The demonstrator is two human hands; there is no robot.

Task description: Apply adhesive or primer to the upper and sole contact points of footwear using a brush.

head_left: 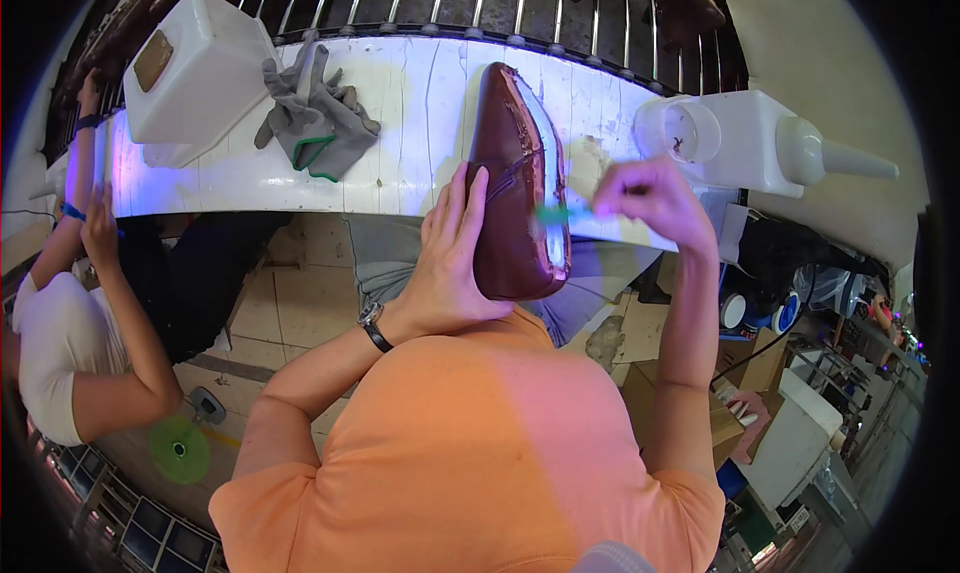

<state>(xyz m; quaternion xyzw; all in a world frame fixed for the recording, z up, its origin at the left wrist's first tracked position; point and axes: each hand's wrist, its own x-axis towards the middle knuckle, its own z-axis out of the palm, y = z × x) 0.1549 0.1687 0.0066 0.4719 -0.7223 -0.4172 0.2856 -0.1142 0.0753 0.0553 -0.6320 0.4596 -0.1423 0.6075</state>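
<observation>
A dark brown leather shoe upper (pixel 505 213) stands on its side, toe away from me, over the near edge of the white bench. Its pale, soleless underside (pixel 552 163) faces right, edged by a rough folded leather margin. My left hand (pixel 450 243) grips the shoe upper near the heel, fingers along its left side and thumb beneath. My right hand (pixel 655 198) pinches a thin small brush (pixel 553 215), whose blurred green head is at the underside's edge near the heel. Motion blur hides the exact contact.
Grey gloves (pixel 320 118) with green trim lie left of the shoe, beside a white plastic container (pixel 195 73). At right stand a clear round cup (pixel 690 131) and a white bottle with a nozzle (pixel 770 143). Metal rollers (pixel 520 8) run behind the bench. Another person (pixel 80 343) sits at left.
</observation>
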